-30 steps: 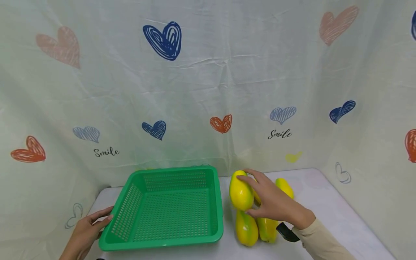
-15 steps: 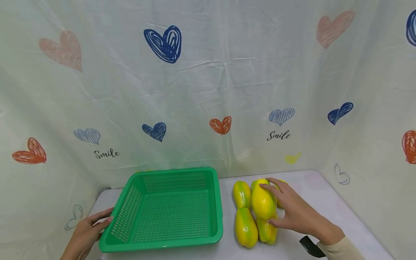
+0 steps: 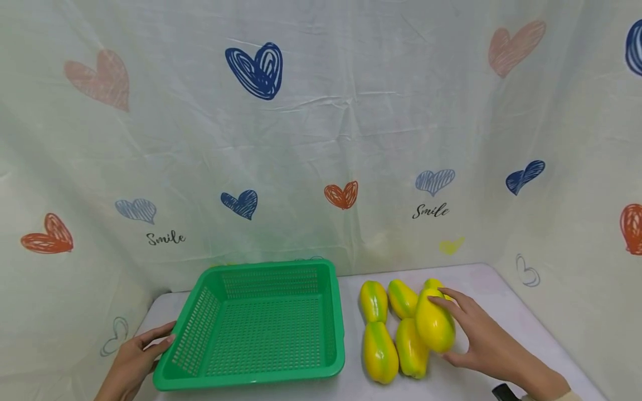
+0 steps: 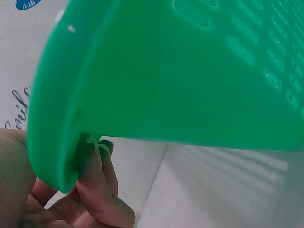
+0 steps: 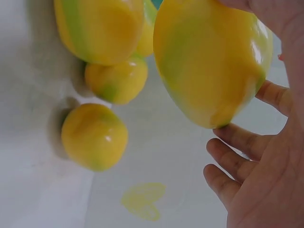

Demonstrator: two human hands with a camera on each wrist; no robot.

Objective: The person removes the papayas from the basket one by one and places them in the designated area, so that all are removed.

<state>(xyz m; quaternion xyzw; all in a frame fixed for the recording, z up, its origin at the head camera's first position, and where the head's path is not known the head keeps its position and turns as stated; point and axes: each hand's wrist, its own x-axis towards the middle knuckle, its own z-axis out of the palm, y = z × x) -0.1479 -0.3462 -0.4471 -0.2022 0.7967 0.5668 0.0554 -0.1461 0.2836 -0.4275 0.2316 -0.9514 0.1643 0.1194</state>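
My left hand (image 3: 131, 356) grips the left rim of a green plastic basket (image 3: 251, 380); in the left wrist view the fingers (image 4: 102, 190) curl round the rim from beneath. Nothing lies inside the basket. To its right, my right hand (image 3: 494, 340) holds a glossy yellow-green papaya (image 3: 435, 326) between thumb and fingers, above the table. This papaya partly covers another papaya (image 3: 432, 284) behind it. In the right wrist view, the held papaya (image 5: 209, 61) hangs near the palm, some fingertips touching its lower end while others extend past it.
Several more papayas lie close together between basket and right hand, among them a front-left papaya (image 3: 379, 353) and a back-left papaya (image 3: 373, 301). A white table (image 3: 481, 289) carries everything. A white curtain (image 3: 301, 139) printed with hearts surrounds its back and sides.
My right hand has carried the papaya rightward and somewhat toward me, from above the left pair of papayas to the right side of the group. The left hand stays on the basket rim.
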